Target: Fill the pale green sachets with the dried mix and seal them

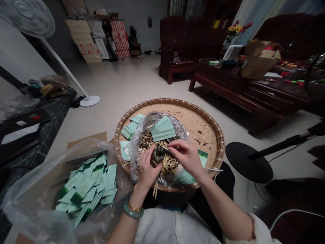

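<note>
1. Nearest, at six o'clock, is the pale shirt (175, 225) of the person, with a jade-green bangle (133, 210) round the left wrist.
2. The left hand (149, 164) pinches a green paper sachet (158, 157), which sits between thumb and fingertips, on the hand's one-to-two o'clock side.
3. The right hand (186, 156) has thumb and fingers closed on a slim metal utensil (165, 149); its tip points to nine o'clock, close by the sachet. Whether they touch, I cannot tell.
4. Beneath both hands lies a loose dry mix (169, 166) inside a clear plastic bag (135, 137), with a fanned stack of flat sachets (162, 128) at its twelve o'clock.
5. All this rests on a round woven bamboo tray (205, 117).
6. At the tray's eight o'clock, a heap of green sachets (87, 184) fills a plastic-lined carton (87, 139).
</note>
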The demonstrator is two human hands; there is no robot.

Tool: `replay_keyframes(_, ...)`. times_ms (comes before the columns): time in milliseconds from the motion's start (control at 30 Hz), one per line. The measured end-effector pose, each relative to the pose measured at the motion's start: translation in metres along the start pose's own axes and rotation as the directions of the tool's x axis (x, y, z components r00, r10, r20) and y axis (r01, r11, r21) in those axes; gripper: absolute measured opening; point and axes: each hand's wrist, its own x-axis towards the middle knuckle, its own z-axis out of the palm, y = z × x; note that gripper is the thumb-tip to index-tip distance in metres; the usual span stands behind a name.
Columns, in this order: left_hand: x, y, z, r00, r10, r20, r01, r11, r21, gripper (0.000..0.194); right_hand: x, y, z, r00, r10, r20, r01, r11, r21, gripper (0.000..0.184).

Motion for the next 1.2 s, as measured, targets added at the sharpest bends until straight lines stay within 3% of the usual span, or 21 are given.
replay_keyframes(100,0.0,0.0,0.0,1.0,0.01,-0.012,-0.01,1.0,-0.005,0.055,0.004,-0.009,0.006,0.989,-0.122,0.082,0.131,0.984,-0.118,0.011)
replay_keyframes(233,-0.001,-0.001,0.0,1.0,-0.012,-0.01,0.012,1.0,-0.012,0.055,-0.001,-0.007,0.008,0.988,-0.11,0.108,0.127,0.979,-0.161,0.016)
replay_keyframes(333,-0.002,-0.001,0.001,1.0,-0.013,0.008,0.013,1.0,-0.019,0.056,-0.009,-0.002,0.01,0.969,-0.14,0.204,0.185,0.957,-0.221,0.02)
replay_keyframes(433,-0.002,0.0,0.002,0.999,-0.029,0.017,0.03,0.998,-0.053,0.056,-0.012,0.006,0.01,0.952,-0.147,0.267,0.217,0.943,-0.254,0.011)
replay_keyframes(567,0.001,-0.001,-0.003,0.968,-0.206,0.142,0.237,0.937,-0.257,0.061,-0.006,0.015,0.001,0.98,-0.014,0.197,0.046,0.986,-0.162,0.012)
replay_keyframes(667,0.005,-0.003,-0.009,0.882,-0.332,0.334,0.461,0.751,-0.472,0.049,-0.001,0.017,-0.011,0.968,0.132,0.215,-0.131,0.991,-0.017,0.018)
replay_keyframes(767,0.009,-0.001,-0.013,0.792,-0.389,0.471,0.605,0.603,-0.519,0.031,0.0,0.018,-0.023,0.935,0.226,0.274,-0.264,0.958,0.112,0.023)
replay_keyframes(867,0.011,0.003,-0.015,0.751,-0.437,0.496,0.658,0.569,-0.494,0.019,0.0,0.022,-0.031,0.913,0.274,0.302,-0.335,0.927,0.169,0.025)
replay_keyframes(1033,0.012,0.005,-0.014,0.74,-0.517,0.43,0.671,0.531,-0.517,0.021,0.0,0.024,-0.034,0.91,0.319,0.264,-0.369,0.914,0.169,0.028)
replay_keyframes(1200,0.01,0.007,-0.012,0.701,-0.475,0.532,0.713,0.495,-0.497,0.029,0.0,0.019,-0.03,0.909,0.351,0.226,-0.399,0.891,0.218,0.029)
